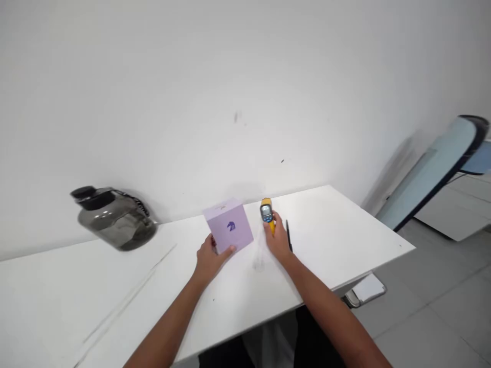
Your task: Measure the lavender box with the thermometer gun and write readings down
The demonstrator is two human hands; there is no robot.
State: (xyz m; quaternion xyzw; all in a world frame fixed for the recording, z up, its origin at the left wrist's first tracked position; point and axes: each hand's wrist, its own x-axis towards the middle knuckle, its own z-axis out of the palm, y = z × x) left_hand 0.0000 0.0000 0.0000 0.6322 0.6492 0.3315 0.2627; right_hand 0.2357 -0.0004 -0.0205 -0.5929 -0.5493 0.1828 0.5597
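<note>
My left hand [210, 259] grips the lower left corner of a lilac box [232, 234], its thumb across the front face near a dark purple horse-head logo. The box is tilted slightly on the white table [245, 286]. In my right hand [279, 242] is a yellow infrared thermometer [266, 208], with its small screen and blue buttons facing me. Fingers wrap around the handle, and the thumb lies along its left side. A black pen [288, 236] lies just right of that hand, partly behind the wrist.
A large grey translucent bottle [118, 222] with a black cap and strap stands at the left by the wall. Past the table's right edge, a light blue panel with a dark rim [433, 174] leans at a slant. A white-topped object [368, 289] shows below the right edge.
</note>
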